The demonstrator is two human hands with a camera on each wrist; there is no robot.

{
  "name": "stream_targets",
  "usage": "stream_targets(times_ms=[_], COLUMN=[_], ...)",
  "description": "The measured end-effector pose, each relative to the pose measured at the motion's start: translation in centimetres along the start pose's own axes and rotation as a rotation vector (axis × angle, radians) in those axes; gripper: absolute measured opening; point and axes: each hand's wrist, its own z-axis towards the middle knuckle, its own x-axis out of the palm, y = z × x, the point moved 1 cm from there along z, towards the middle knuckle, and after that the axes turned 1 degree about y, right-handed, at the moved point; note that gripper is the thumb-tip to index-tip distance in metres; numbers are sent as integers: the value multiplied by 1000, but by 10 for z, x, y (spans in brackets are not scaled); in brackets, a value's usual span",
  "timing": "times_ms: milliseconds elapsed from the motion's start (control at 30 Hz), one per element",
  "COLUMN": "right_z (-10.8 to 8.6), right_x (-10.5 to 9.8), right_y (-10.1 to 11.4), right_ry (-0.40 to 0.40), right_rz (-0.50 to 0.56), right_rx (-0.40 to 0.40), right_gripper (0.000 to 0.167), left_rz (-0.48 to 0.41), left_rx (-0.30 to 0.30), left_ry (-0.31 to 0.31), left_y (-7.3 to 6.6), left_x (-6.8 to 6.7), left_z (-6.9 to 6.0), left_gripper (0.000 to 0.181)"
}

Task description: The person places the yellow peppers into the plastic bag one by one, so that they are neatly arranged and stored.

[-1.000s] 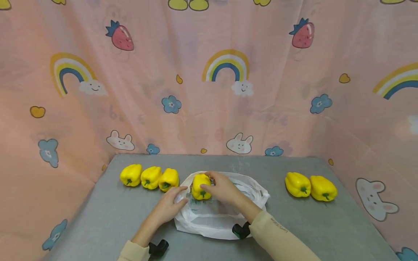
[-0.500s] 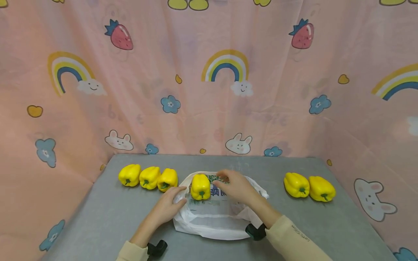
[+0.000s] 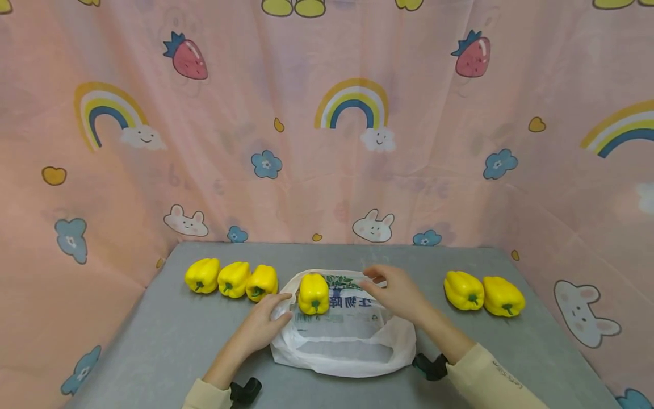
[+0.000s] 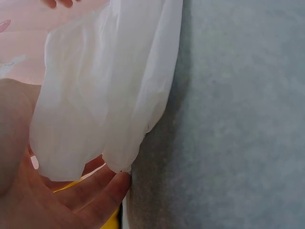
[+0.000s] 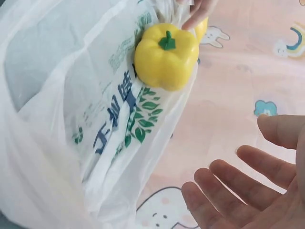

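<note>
A yellow bell pepper (image 3: pixel 314 293) sits inside a white plastic bag (image 3: pixel 352 360), at the left of its wide mouth. My left hand (image 3: pixel 259 325) is at the bag's left edge; in the left wrist view its fingers (image 4: pixel 102 195) touch the bag from outside, with thumb and fingers spread apart. My right hand (image 3: pixel 398 292) hovers over the bag's right side, holding nothing, its fingers loosely bent. In the right wrist view that hand (image 5: pixel 252 186) is apart from the pepper (image 5: pixel 167 57), whose green stem shows. Printed leaves and characters show inside the bag.
Several more yellow bell peppers lie on the grey table (image 3: pixel 153 341): a row of three (image 3: pixel 234 279) left of the bag and a pair (image 3: pixel 485 292) to its right. A pink patterned cloth (image 3: pixel 306 193) hangs around the table's back and sides.
My right hand has let go of the bell pepper and drawn away to the right. The pepper stays in the bag, and the print inside is uncovered. My left hand has hardly moved.
</note>
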Motion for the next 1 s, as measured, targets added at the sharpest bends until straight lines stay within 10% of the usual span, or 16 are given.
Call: stream_targets(times_ms=[1000], right_z=[-43], right_x=[-68], right_y=[-95], right_ry=[-183], right_rz=[-101], right_rx=[91], right_gripper=[41], left_rz=[0], left_rx=[4], left_ry=[-14], left_y=[4], left_x=[2], left_z=[0], left_gripper=[44])
